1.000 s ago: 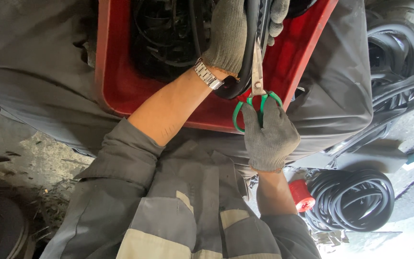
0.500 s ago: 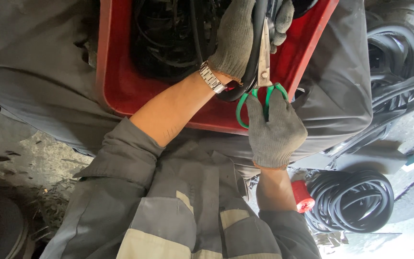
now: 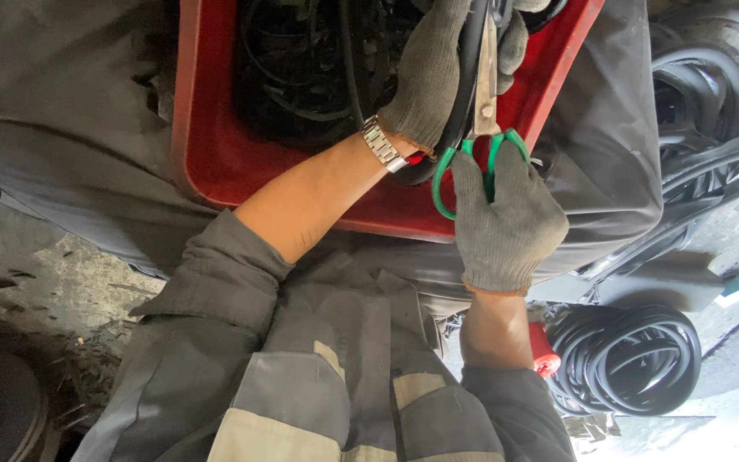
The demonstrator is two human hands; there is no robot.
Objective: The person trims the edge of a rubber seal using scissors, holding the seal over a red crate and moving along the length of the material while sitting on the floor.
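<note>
Both gloved hands are sitting slightly further right and higher than a second ago, the scissors having crept up along the rubber strip by a small step.

Filling the upper middle, a red plastic crate (image 3: 215, 162) is resting on grey cloth and holding a tangle of black rubber offcuts (image 3: 301, 68). Off to the right, more black rubber rings (image 3: 712, 94) are piling up on the ground, and a coil of black rubber hose (image 3: 635, 359) is lying lower down beside a small red object (image 3: 544, 359).

Reaching in over the crate, the left hand (image 3: 429, 77) is closing its fingers firmly round the black rubber strip (image 3: 464, 94), a metal wristwatch (image 3: 382, 145) showing at the cuff. Just below, the right hand (image 3: 506, 222) is gripping the green-handled scissors (image 3: 482, 128), fingers threaded through the loops and drawn fairly close together; the blades are pointing up alongside the strip, though how far apart they are standing is hard to tell.

As a judgement, the main risk is coming from how near the blades are running to the left glove: a slip on tough rubber could be nicking the knitted fingers. Thick rubber could also be twisting between the blades and jamming them, or the strip could be slipping free and dropping into the crate.
</note>
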